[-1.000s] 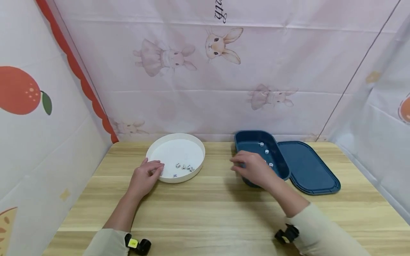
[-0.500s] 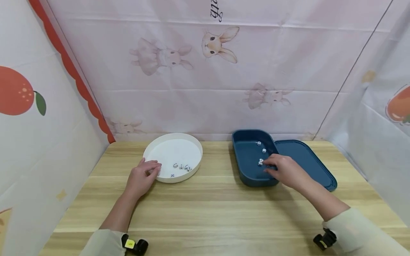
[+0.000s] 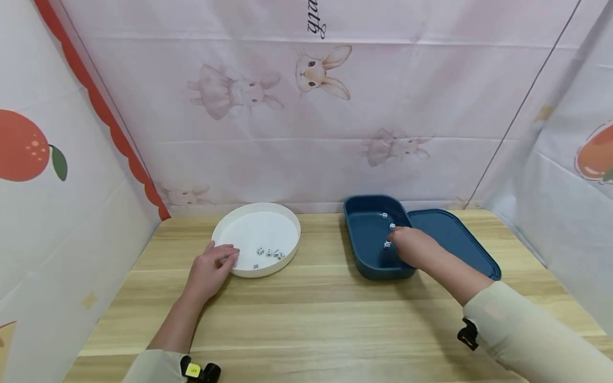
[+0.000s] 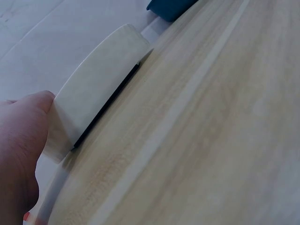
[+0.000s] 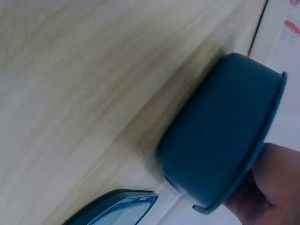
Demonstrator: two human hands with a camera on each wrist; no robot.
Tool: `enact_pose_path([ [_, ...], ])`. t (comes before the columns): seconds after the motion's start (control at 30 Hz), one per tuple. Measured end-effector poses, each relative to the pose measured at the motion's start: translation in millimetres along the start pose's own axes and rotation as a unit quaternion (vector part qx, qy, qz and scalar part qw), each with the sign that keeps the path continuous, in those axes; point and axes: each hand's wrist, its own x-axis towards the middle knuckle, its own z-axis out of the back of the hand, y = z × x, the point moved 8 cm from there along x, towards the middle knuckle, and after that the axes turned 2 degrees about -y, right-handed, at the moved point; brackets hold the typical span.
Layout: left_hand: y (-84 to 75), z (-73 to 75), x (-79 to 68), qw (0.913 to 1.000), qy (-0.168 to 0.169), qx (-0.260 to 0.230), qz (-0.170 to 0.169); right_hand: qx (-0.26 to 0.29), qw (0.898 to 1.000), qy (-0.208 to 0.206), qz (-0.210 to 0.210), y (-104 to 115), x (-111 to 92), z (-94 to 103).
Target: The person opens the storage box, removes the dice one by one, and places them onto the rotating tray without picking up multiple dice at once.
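My left hand [image 3: 210,270] pinches the tray [image 3: 261,229]; I can't tell whether my right hand [image 3: 415,249], in the box [image 3: 367,231], holds anything.

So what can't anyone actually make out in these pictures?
Whether the right hand holds anything: head view, hidden by its back; right wrist, by the box.
Pips on the dice: head view, mostly too small.
Inside of the tray: left wrist view, behind its wall.
Part of the lid: head view, behind the right forearm.
Rest of the word: head view, past the top edge.
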Motion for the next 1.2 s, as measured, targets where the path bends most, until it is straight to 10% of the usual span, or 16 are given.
enact_pose_path([
  [0.63,4.6,-5.3,1.6,1.0000,0.002,-0.001,-0.006,-0.190,0.981,0.033,0.025,5.1,19.3,-26.9],
  [1.2,11.2,-7.5,1.5,0.9999,-0.004,-0.010,-0.008,-0.134,0.989,0.056,-0.012,-9.6,27.1,-37.8],
])
